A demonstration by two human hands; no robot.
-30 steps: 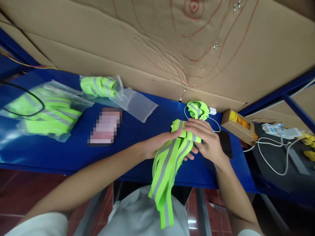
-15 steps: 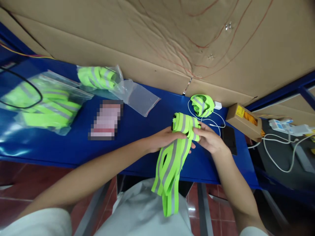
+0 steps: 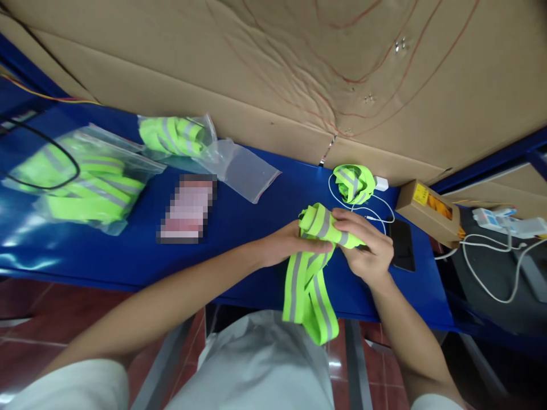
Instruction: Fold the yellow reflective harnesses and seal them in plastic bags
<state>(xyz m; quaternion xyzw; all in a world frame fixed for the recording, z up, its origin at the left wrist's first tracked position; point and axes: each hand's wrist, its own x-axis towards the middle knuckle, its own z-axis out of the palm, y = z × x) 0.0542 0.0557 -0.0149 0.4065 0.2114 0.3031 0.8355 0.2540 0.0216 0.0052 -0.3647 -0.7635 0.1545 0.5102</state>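
Between my two hands is a neon yellow-green reflective strap [image 3: 318, 221] with a grey stripe, bunched into a roll at the top. Its loose loops [image 3: 305, 290] hang down over the table's front edge. My left hand [image 3: 294, 244] grips the roll from the left, its thumb laid across the front. From the right, my right hand [image 3: 367, 247] is closed over the roll's other end, fingers on top. Part of the roll is hidden behind my fingers. Beyond my hands, a second reflective strap [image 3: 354, 183] lies coiled on the blue table [image 3: 243, 228].
Clear bags of similar straps [image 3: 89, 185] [image 3: 173, 136] lie at the left, beside a flat plastic bag [image 3: 245, 171] and a blurred-out pink item [image 3: 188, 208]. On the right are a black phone [image 3: 402, 245], white cables [image 3: 382, 208] and a cardboard box [image 3: 429, 213]. A cardboard panel [image 3: 171, 62] stands behind.
My right hand has shifted over the top of the roll, which has turned. The hanging loops are shorter and have swung to the right.
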